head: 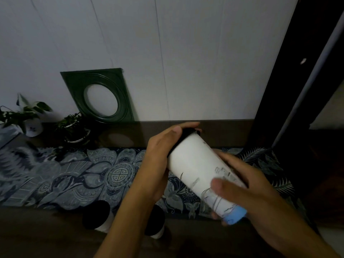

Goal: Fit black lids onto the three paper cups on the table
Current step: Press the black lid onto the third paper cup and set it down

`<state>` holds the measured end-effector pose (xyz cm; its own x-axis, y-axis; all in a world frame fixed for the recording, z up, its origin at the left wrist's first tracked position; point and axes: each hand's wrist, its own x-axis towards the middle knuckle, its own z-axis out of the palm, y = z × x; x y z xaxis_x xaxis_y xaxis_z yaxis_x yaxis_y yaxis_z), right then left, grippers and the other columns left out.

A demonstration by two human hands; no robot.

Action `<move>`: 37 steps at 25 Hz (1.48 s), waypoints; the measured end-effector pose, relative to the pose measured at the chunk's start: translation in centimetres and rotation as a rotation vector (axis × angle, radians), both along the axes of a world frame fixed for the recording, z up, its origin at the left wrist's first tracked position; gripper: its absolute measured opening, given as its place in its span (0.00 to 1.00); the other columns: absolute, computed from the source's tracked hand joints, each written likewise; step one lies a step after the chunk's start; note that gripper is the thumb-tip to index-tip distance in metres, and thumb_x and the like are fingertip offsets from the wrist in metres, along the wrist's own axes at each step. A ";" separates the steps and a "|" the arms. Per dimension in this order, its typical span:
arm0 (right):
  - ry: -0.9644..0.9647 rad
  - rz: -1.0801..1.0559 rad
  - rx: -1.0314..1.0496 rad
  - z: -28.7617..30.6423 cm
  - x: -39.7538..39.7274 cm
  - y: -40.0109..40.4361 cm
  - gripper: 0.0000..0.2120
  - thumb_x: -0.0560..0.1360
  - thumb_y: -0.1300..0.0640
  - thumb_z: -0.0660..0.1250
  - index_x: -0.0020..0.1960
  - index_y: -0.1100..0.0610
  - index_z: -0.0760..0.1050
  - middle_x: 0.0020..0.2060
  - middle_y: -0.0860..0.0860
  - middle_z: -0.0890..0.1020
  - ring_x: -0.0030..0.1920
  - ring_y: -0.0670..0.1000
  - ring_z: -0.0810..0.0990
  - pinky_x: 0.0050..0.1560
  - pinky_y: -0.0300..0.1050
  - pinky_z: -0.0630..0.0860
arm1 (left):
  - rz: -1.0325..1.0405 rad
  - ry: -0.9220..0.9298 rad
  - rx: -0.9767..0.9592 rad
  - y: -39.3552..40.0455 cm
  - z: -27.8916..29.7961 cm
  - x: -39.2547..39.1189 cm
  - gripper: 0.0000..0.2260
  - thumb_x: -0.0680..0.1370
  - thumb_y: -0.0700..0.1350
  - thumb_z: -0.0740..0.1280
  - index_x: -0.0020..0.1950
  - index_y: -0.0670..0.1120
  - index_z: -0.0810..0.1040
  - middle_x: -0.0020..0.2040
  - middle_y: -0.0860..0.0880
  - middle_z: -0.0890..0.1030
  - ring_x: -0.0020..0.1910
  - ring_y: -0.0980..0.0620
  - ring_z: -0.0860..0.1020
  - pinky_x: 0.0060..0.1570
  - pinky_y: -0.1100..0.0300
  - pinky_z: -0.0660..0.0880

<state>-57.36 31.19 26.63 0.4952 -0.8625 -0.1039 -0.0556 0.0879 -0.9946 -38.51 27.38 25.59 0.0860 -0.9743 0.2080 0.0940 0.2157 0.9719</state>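
Seating the last lid: the white paper cup is held tilted above the patterned table runner, and the black lid should be pressed evenly around the rim until it seats. The left hand curls closed over the lid, while the right hand wraps the cup's lower body. Two lidded cups stand on the table below.

green frame, potted plants, patterned cloth
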 end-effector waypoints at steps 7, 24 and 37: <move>0.066 -0.075 -0.066 -0.1 0.3 -0.5 0.24 0.63 0.40 0.76 0.57 0.30 0.74 0.52 0.42 0.84 0.43 0.48 0.86 0.38 0.43 0.83 | 0.104 0.029 0.032 -0.6 -0.3 -0.6 0.15 0.78 0.48 0.62 0.53 0.43 0.86 0.51 0.44 0.88 0.50 0.49 0.84 0.53 0.52 0.80; -0.109 -0.066 0.052 -1.1 -0.2 -1.7 0.36 0.55 0.39 0.77 0.62 0.33 0.72 0.56 0.46 0.84 0.43 0.51 0.86 0.36 0.49 0.83 | 0.096 0.018 0.055 -0.8 0.1 -1.0 0.17 0.78 0.52 0.60 0.56 0.47 0.86 0.52 0.46 0.88 0.53 0.46 0.85 0.55 0.48 0.80; -0.108 -0.056 0.027 -0.9 -1.6 0.1 0.41 0.48 0.19 0.63 0.56 0.37 0.80 0.36 0.56 0.87 0.25 0.39 0.82 0.23 0.28 0.73 | 0.003 0.093 0.022 -0.6 -0.5 -0.4 0.20 0.78 0.54 0.60 0.62 0.46 0.83 0.58 0.43 0.86 0.58 0.45 0.83 0.60 0.49 0.77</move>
